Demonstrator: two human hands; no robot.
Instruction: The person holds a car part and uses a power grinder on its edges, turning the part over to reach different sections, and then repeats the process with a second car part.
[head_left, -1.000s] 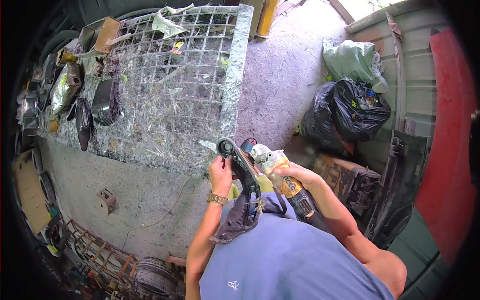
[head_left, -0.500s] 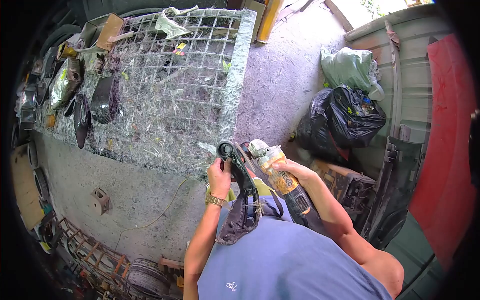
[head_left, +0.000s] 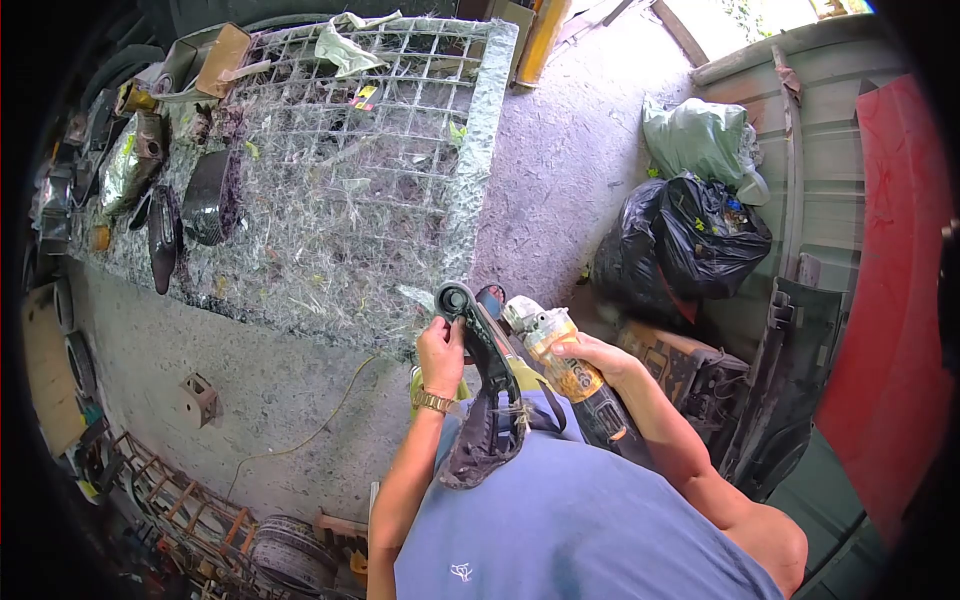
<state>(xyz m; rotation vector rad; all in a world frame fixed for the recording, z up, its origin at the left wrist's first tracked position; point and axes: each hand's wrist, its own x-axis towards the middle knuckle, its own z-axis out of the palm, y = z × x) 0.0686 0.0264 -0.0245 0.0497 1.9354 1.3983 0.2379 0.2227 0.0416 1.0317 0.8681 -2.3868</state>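
My left hand (head_left: 440,357), with a metal watch at the wrist, is closed around the upper part of a long black moulded part (head_left: 490,375). A round ring tops this part, and its wide, ragged lower end rests against my blue shirt. My right hand (head_left: 598,360) grips a worn yellow and black angle grinder (head_left: 573,372) by its body. The grinder's silver head points up and left, close beside the black part. Near that head, a round disc (head_left: 491,298) shows just right of the part's ring.
A grid-topped bench (head_left: 468,200), covered in fibre scraps, carries black parts (head_left: 207,200) and a pale cloth (head_left: 345,52). Black rubbish bags (head_left: 690,240) sit on the floor at right. A red panel (head_left: 895,280) leans along the wall. A cord (head_left: 310,440) crosses the floor.
My right hand has shifted and turned the grinder slightly, so its disc now shows more beside the black part. My left hand and the part have barely moved.
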